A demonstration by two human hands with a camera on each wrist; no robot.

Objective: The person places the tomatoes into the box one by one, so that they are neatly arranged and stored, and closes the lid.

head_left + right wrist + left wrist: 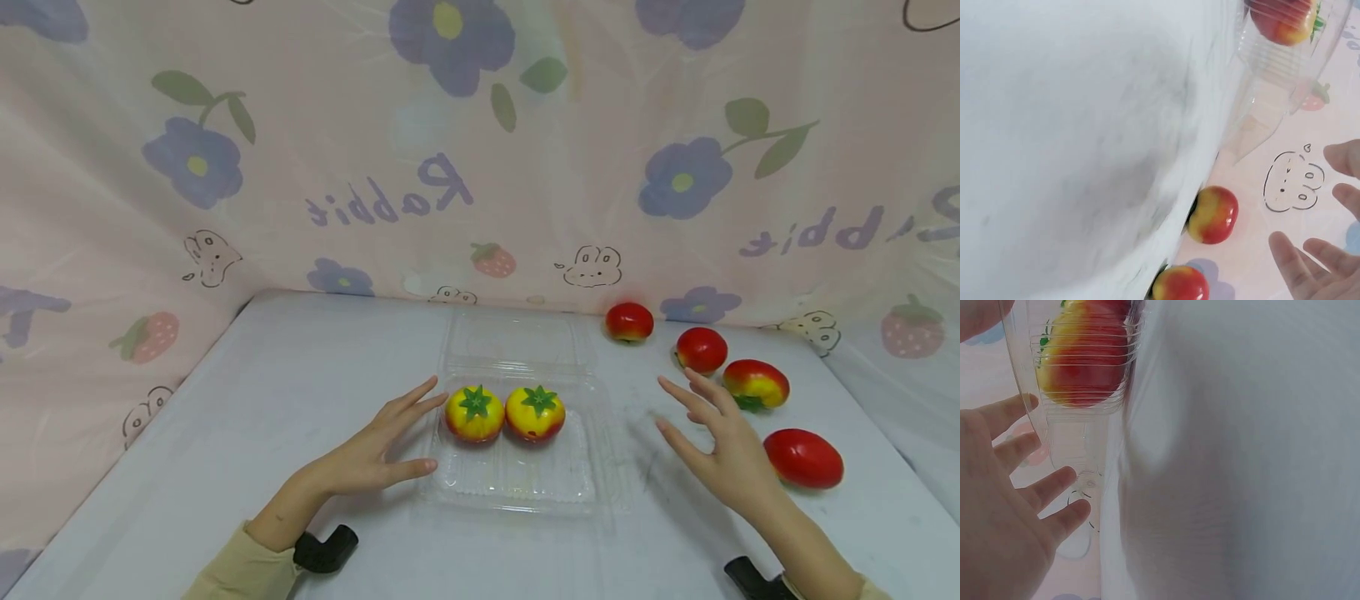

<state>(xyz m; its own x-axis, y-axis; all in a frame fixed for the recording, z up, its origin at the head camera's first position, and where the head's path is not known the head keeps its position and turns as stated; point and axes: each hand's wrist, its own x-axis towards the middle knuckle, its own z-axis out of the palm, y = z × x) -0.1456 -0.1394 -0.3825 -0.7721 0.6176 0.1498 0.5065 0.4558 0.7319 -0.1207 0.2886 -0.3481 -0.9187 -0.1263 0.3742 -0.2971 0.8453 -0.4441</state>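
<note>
While a box [517, 483] holds two fruits [475, 421] — left grip [362, 458] hovers beside.

six fruits [474, 421], one clear box [517, 479], two hands [369, 454]

Container [517, 482]: clear, glossy, ribbed plastic. Fruits [474, 423]: smooth, glossy. Backdrop [315, 125]: plastic-looking, faint sheen. Sleeve [247, 571]: matt cloth.
</note>
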